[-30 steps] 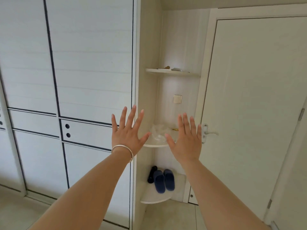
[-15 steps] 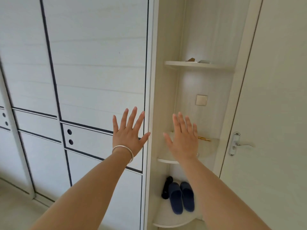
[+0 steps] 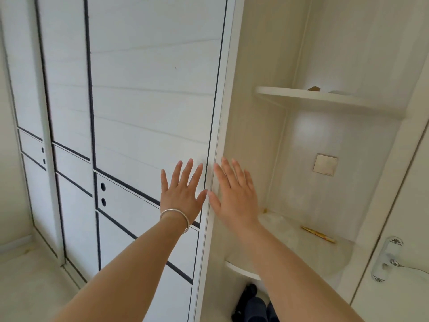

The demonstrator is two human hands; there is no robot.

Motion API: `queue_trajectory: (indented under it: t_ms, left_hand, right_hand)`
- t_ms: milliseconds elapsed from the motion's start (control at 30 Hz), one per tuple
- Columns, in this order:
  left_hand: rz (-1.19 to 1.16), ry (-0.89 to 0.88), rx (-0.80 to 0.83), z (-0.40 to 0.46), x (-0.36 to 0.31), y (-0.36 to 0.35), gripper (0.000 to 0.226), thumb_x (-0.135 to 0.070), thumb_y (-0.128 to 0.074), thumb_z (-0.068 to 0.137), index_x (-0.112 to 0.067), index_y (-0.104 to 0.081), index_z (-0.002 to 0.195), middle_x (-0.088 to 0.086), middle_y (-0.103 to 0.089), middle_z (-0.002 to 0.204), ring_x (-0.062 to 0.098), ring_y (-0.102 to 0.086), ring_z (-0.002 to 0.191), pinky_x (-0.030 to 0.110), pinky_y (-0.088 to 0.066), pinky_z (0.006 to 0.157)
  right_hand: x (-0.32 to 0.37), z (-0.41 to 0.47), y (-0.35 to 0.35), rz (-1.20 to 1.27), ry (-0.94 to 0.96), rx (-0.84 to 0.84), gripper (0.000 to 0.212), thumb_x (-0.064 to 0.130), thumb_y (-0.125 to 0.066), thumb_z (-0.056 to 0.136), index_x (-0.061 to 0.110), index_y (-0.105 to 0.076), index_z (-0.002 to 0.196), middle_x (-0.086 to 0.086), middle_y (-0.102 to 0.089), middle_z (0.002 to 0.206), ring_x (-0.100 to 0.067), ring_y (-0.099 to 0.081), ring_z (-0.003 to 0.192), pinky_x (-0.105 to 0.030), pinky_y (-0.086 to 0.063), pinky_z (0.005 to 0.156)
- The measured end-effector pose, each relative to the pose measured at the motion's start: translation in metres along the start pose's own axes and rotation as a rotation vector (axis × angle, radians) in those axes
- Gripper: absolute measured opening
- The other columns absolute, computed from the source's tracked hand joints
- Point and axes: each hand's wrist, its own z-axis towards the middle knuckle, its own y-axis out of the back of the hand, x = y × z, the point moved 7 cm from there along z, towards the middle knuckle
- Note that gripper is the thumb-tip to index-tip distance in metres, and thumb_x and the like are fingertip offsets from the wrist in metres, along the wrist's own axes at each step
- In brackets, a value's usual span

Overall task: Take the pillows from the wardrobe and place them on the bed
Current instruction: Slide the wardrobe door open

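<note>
The white wardrobe (image 3: 151, 94) with dark trim lines fills the left and middle, and its sliding doors are closed. My left hand (image 3: 183, 194), with a silver bangle at the wrist, is spread flat against the right-hand door near its right edge. My right hand (image 3: 234, 194) is also spread open, right beside it at the wardrobe's vertical edge strip (image 3: 216, 159). Both hands hold nothing. No pillows and no bed are in view.
Right of the wardrobe are open corner shelves: an upper shelf (image 3: 325, 98) with small items and a lower shelf (image 3: 308, 247) with a gold pen (image 3: 318, 234). Dark slippers (image 3: 255, 305) sit below. A white door with a handle (image 3: 390, 259) is at far right.
The view has moved closer and to the left, toward the wardrobe. Both hands have come together and reached the right edge of the wardrobe door.
</note>
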Motion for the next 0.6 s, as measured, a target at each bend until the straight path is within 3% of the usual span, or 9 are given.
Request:
queue_trajectory:
  t_ms: [267,400,533,600]
  left_hand:
    - [0.042,0.021,0.102,0.024,0.001,-0.031,0.063,-0.046,-0.01,0.094,-0.026,0.024,0.143,-0.006,0.023,0.155,0.018,0.022,0.143,0.051,0.009,0.116]
    - [-0.231,-0.008,0.096,0.034,-0.002,-0.043,0.066,-0.04,-0.025,0.095,-0.024,0.009,0.149,-0.006,0.014,0.158,0.01,0.012,0.144,0.042,-0.007,0.119]
    - [-0.191,-0.058,0.036,0.047,-0.004,-0.059,0.07,-0.049,-0.006,0.087,-0.02,0.005,0.15,0.001,0.01,0.159,0.011,0.014,0.144,0.037,-0.014,0.118]
    - [-0.159,-0.074,0.015,0.048,-0.004,-0.06,0.071,-0.047,-0.004,0.087,-0.016,0.002,0.15,0.005,0.008,0.159,0.014,0.013,0.145,0.035,-0.011,0.119]
  right_hand:
    - [0.016,0.021,-0.032,0.102,0.194,-0.099,0.058,0.035,-0.041,0.087,0.014,-0.04,0.141,-0.004,-0.037,0.151,-0.022,-0.018,0.142,-0.042,-0.017,0.113]
    - [0.02,0.023,-0.041,0.108,0.243,-0.16,0.051,0.027,-0.038,0.09,0.011,-0.046,0.137,-0.007,-0.043,0.147,-0.022,-0.024,0.14,-0.042,-0.021,0.113]
    - [0.019,0.029,-0.047,0.079,0.259,-0.234,0.046,0.022,-0.038,0.091,0.011,-0.051,0.134,-0.007,-0.047,0.144,-0.022,-0.026,0.138,-0.04,-0.019,0.113]
    - [0.02,0.03,-0.051,0.072,0.249,-0.253,0.047,0.022,-0.036,0.091,0.011,-0.051,0.134,-0.006,-0.047,0.144,-0.021,-0.026,0.138,-0.039,-0.015,0.115]
